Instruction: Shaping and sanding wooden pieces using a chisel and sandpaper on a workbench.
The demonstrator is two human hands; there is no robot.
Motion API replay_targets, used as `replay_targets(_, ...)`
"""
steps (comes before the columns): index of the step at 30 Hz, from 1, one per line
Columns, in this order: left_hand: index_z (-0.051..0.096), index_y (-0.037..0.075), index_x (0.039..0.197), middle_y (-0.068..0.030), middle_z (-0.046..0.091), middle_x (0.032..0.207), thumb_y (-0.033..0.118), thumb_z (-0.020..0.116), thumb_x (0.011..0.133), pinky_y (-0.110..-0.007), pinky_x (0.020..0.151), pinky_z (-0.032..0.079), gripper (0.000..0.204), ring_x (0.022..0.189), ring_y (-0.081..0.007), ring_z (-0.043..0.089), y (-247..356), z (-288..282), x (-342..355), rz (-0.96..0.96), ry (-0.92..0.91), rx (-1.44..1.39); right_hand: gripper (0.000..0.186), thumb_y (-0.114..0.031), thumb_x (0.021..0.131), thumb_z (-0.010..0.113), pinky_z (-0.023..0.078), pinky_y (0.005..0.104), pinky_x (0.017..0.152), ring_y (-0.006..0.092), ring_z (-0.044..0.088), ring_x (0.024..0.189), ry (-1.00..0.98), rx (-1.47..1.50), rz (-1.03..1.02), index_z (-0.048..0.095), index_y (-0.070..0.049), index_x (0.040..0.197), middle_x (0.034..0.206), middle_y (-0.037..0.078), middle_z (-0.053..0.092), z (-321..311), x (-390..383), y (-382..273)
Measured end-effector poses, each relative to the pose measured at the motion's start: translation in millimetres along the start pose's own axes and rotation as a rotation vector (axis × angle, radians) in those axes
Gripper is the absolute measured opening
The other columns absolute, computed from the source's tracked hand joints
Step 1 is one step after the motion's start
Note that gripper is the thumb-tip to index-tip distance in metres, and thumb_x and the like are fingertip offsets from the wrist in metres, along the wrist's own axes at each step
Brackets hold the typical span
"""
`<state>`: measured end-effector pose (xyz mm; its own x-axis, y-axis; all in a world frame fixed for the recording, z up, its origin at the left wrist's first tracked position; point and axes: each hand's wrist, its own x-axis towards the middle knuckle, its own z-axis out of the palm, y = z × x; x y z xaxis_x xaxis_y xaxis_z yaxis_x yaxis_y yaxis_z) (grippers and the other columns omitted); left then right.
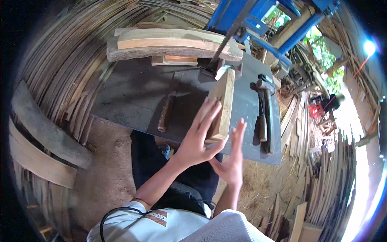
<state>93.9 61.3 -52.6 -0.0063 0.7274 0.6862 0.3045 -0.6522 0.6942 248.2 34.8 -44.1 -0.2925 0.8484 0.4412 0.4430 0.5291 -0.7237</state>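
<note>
A thick wooden board (pixel 225 97) stands on edge on the dark metal table (pixel 189 86) of a band saw, its far end close to the guard by the blade (pixel 231 34). My left hand (pixel 201 135) holds the board, its long fingers along the left face and its thumb at the near end. My right hand (pixel 233 163) is open with fingers extended, just right of the board's near end; whether it touches the wood I cannot tell. The board hides part of the table behind it.
A hammer (pixel 267 117) and a wooden-handled tool (pixel 263 129) lie on the table's right side. A second wooden-handled tool (pixel 164 117) lies left. Curved timbers (pixel 169 39) rest across the back. Stacked planks (pixel 60 68) line the left; the blue saw frame (pixel 298 36) rises behind.
</note>
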Motion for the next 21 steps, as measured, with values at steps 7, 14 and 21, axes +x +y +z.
replay_targets(7,0.035,0.000,0.148,-0.0247,0.032,0.153,0.015,0.072,0.080,-0.048,0.117,0.029,0.079,0.144,-0.0409,0.029,-17.4,11.1,-8.2,-0.025,0.032,-0.169,0.061,-0.003,0.087,0.064,0.035,0.0430,0.113,0.0358,0.039,0.140,0.221,-0.235,0.078,0.041,0.003,0.144,0.146,0.029,0.043,-72.1,42.1,52.3)
replay_targets(14,0.049,0.002,0.138,-0.0234,0.041,0.148,0.018,0.073,0.079,-0.051,0.113,0.035,0.066,0.140,-0.0430,0.037,-32.3,12.9,-13.6,0.117,0.064,-0.068,0.017,-0.011,0.084,0.069,0.056,0.0359,0.067,0.0289,0.072,0.074,0.153,-0.364,-0.182,0.071,0.000,0.097,0.082,0.018,0.072,-62.1,179.8,106.4)
replay_targets(21,0.048,0.004,0.140,-0.0234,0.041,0.148,0.020,0.072,0.081,-0.051,0.112,0.037,0.065,0.140,-0.0426,0.037,-35.1,16.5,-16.5,0.121,0.056,-0.096,0.053,-0.051,0.078,0.076,0.051,0.0383,0.054,0.0239,0.062,0.051,-0.193,-0.541,0.135,0.066,-0.001,0.066,0.057,0.015,0.062,-25.9,287.6,143.0)
